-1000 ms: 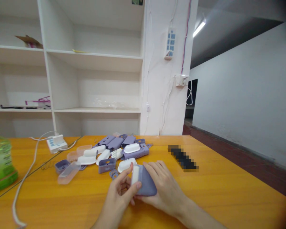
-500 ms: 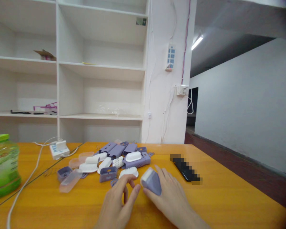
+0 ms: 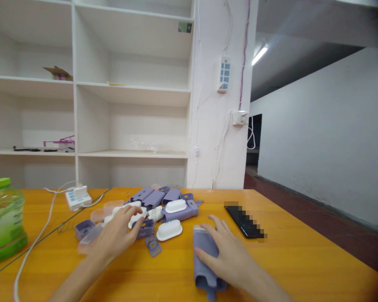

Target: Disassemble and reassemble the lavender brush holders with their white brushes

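Purple housing (image 3: 204,251): near edge of table (image 3: 164,277), open end toward the person; table contact unclear.
Right hand (image 3: 229,253): grasps purple housing, thumb on top.
Left hand (image 3: 121,230): loosely curled, visibly holding nothing, beside purple end cap (image 3: 148,228); contact unclear.
Housing handling: probably light, stiff, slightly slippery; end tab (image 3: 211,292) looks fragile.
Housing grip: long sides, clear of end tab.

The left hand (image 3: 122,230) and the right hand (image 3: 228,248) were both bare, with slim fingers (image 3: 214,222) narrowing to rounded tips, the finer detail of the nails too small to make out. The wrists (image 3: 104,251) were bare too, slimmer than the hands. Smooth, slender forearms (image 3: 82,270), likewise uncovered, thickened gradually toward the bottom edge of the view.
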Demonstrator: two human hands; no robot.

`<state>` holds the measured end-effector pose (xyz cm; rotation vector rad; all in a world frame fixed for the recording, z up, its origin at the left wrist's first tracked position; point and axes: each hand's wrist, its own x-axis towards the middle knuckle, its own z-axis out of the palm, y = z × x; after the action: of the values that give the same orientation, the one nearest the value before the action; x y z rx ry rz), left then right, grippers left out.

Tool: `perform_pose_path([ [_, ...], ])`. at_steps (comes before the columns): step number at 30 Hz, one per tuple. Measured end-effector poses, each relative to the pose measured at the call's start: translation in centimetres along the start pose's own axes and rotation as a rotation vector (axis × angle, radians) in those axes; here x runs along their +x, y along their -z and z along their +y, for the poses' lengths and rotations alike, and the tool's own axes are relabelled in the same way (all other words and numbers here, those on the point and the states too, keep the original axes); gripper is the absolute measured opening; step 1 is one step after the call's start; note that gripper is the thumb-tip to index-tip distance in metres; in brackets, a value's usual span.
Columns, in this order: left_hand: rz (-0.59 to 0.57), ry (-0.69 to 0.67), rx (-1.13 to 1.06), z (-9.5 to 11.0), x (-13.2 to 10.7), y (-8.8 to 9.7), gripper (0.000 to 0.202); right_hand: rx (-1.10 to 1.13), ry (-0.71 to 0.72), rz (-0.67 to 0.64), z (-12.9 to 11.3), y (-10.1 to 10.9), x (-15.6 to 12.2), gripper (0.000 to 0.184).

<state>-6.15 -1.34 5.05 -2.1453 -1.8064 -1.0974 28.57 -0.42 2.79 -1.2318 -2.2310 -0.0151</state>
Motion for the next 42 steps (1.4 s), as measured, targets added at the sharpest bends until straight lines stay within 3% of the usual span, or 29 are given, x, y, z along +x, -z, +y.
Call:
perform_pose_path([
  [4, -0.079, -0.048, -0.038, -0.5, -0.4, -0.6, 0.022, 0.125, 0.257, -0.063, -1.8, 0.7, -0.2, 0.037],
  [6, -0.139, -0.062, -0.051, -0.4, -0.6, -0.6, 0.024, 0.156, 0.296, -0.072, -2.3, 0.5, -0.1, 0.036],
  [12, -0.244, -0.029, 0.055, -2.0, -0.9, -1.3, 0.032, 0.124, 0.125, 0.037, -1.1, -1.5, 1.1, 0.029],
  [15, -0.231, -0.013, 0.089, -2.4, -0.6, -1.3, 0.035, 0.145, 0.092, -0.003, 0.3, -1.9, 1.5, 0.040],
  [18, -0.230, -0.058, 0.106, -0.9, -0.5, -0.6, 0.036, 0.208, 0.136, -0.076, 1.2, -1.3, 1.5, 0.046],
  [20, -0.270, -0.068, 0.115, 0.7, -0.6, 0.0, 0.024, 0.239, 0.177, -0.094, 1.4, -0.7, 1.5, 0.042],
  [23, -0.365, 0.017, 0.083, 2.6, -1.1, 0.2, 0.018, 0.255, 0.220, -0.097, 1.5, 0.0, 1.4, 0.038],
  [25, -0.384, 0.069, 0.009, 2.9, -1.6, -0.4, 0.029, 0.267, 0.258, -0.117, 1.8, 0.2, 1.4, 0.037],
  [28, -0.399, 0.085, -0.083, 2.5, -2.2, -1.5, 0.046, 0.304, 0.324, -0.201, 2.5, 0.0, 1.5, 0.052],
  [31, -0.416, 0.053, -0.105, 2.5, -2.0, -1.8, 0.037, 0.319, 0.306, -0.264, 2.9, -0.3, 1.5, 0.062],
  [33, -0.368, 0.030, -0.087, 2.5, -1.5, -1.2, 0.036, 0.314, 0.277, -0.260, 3.0, -0.5, 1.4, 0.061],
  [38, -0.162, -0.012, 0.059, 0.3, -0.2, 0.3, 0.033, 0.295, 0.275, -0.208, 2.7, -1.0, 1.3, 0.059],
  [42, -0.273, 0.052, 0.099, -3.0, -0.4, -0.9, 0.050, 0.260, 0.283, -0.152, 2.2, -1.3, 1.2, 0.056],
])
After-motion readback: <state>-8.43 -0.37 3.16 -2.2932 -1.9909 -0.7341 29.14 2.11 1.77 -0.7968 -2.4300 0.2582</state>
